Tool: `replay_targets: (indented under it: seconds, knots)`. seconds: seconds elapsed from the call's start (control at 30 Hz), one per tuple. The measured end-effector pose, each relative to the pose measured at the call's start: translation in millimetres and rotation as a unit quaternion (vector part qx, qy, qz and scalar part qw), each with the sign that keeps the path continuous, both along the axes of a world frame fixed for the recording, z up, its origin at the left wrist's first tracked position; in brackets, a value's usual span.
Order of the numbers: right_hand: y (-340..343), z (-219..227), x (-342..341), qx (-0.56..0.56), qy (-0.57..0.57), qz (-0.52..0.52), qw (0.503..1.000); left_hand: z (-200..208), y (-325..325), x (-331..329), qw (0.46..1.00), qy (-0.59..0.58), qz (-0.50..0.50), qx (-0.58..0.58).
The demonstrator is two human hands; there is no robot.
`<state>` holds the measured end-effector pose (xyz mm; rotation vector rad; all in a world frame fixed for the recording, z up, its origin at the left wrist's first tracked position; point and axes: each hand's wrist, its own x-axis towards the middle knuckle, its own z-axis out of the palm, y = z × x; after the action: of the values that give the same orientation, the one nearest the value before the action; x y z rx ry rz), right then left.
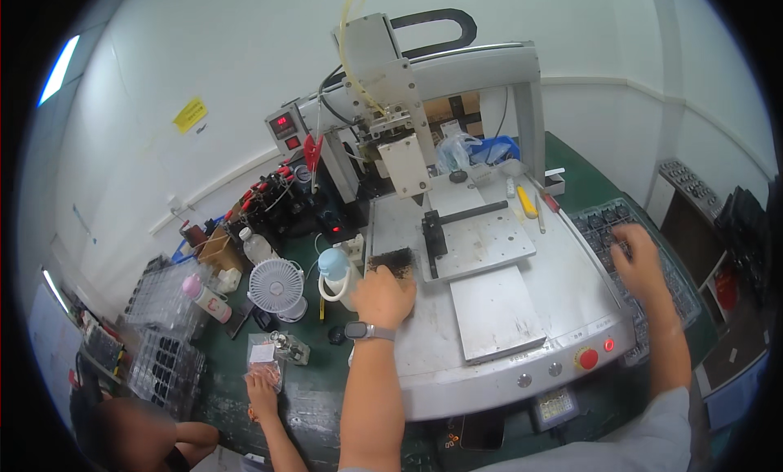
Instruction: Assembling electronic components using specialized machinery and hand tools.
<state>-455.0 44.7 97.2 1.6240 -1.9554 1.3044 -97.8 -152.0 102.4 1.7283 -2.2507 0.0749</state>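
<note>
My left hand (383, 297), with a watch on its wrist, reaches over the left side of the machine bed. It touches the near edge of a small box (393, 261) with a dark, brownish inside; its fingertips are hidden there. Off the right side of the machine, my right hand (640, 256) hovers by a clear tray (608, 217) of black parts. Its thumb and fingers are curved and apart, with nothing visible between them. Between my hands, a metal fixture plate (481, 242) carries a black bar (473, 213). A bare metal plate (497, 313) lies in front.
The machine's head (404, 166) hangs above the fixture. A red button (586, 358) sits on the front panel. To the left stand a small fan (276, 288), a blue-topped bottle (333, 264) and a glass jar (291, 350). A co-worker's hand (261, 394) rests on a plastic bag (265, 354).
</note>
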Motion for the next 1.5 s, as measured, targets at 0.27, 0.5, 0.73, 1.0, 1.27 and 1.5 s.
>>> replay_targets:
  seconds: [0.27, 0.5, 0.73, 1.0, 1.27, 1.5]
  knots:
    - [82, -39, 153, 0.158, 0.229, 0.249, 0.928, 3, -5, -4, 0.999, 0.038, -0.021, 0.001]
    - [83, -84, 180, 0.135, 0.215, 0.129, 0.959, 2, -2, -1, 0.996, 0.077, -0.007, 0.047]
    - [82, -100, 199, 0.136, 0.180, 0.081, 0.971, -10, -12, 3, 0.995, 0.081, -0.006, 0.063]
    - [71, -126, 208, 0.119, 0.187, 0.025, 0.975, -5, -21, 3, 0.985, 0.148, 0.008, 0.086]
    - [69, -129, 207, 0.112, 0.194, 0.019, 0.974, -4, -22, 1, 0.974, 0.224, 0.015, 0.022]
    - [66, -129, 209, 0.102, 0.199, 0.009, 0.975, -10, -21, -7, 0.955, 0.295, -0.024, 0.000]
